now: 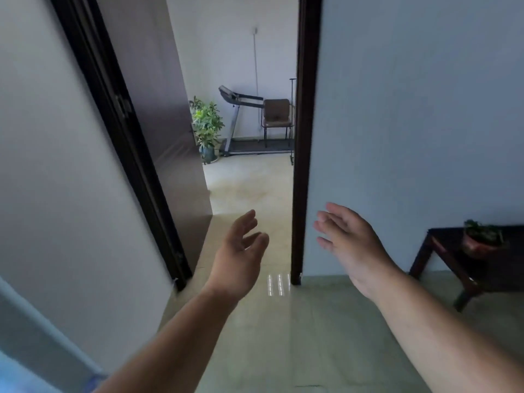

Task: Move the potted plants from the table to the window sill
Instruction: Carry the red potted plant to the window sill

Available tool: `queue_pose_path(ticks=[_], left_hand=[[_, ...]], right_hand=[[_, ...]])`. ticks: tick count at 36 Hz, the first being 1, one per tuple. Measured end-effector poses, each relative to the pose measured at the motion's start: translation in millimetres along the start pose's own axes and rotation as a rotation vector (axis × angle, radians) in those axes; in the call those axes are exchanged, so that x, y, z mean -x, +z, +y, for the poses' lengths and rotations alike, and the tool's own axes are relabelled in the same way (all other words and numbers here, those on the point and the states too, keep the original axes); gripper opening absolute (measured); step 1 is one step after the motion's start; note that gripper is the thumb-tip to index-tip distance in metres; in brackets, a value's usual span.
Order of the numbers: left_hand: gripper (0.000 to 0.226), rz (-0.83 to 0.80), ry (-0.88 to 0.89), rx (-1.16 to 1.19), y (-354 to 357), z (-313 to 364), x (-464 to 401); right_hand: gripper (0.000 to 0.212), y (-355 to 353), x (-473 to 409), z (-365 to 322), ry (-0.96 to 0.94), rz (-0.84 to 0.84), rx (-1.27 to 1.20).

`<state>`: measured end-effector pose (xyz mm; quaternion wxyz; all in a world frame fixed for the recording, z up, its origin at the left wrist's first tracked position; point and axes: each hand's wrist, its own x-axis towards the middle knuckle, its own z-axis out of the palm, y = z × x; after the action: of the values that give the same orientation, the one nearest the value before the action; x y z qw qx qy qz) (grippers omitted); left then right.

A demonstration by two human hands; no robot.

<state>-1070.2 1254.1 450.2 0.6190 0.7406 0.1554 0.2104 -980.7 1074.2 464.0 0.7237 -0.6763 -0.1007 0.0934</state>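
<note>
while the fingers of both hands hang loose and slightly spread with nothing between them, the left hand and the right hand float at the lower middle of the frame, palms turned toward each other in front of the dark-framed open doorway. neither touches anything. the task's thing nearest to reach is the small potted plant in a reddish round pot, standing on the dark wooden low table at the right edge of the frame, well apart from the right hand. to do this step well, i judge the body should turn right toward that table first, then both hands should close round the pot's wall from opposite sides, low down, not on the leaves, and lift it level so the soil stays in. no window sill shows, so the route there cannot be told. a larger leafy plant in a green pot stands on the floor beyond the doorway, beside a treadmill and a brown chair.
</note>
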Motion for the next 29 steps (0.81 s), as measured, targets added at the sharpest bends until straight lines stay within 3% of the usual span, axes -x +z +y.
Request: queue_pose_path(ticks=[10,29], left_hand=[[0.049,-0.200,0.018,0.012,181.6,25.0,11.5],[0.049,-0.585,0.028,0.016,399.7,47.3,28.6]], right_hand=[[0.044,-189.9,1.0,0.1,-0.031,0.241,-0.050],[0.051,-388.7,47.0,-1.3,-0.006,0.600,-0.049]])
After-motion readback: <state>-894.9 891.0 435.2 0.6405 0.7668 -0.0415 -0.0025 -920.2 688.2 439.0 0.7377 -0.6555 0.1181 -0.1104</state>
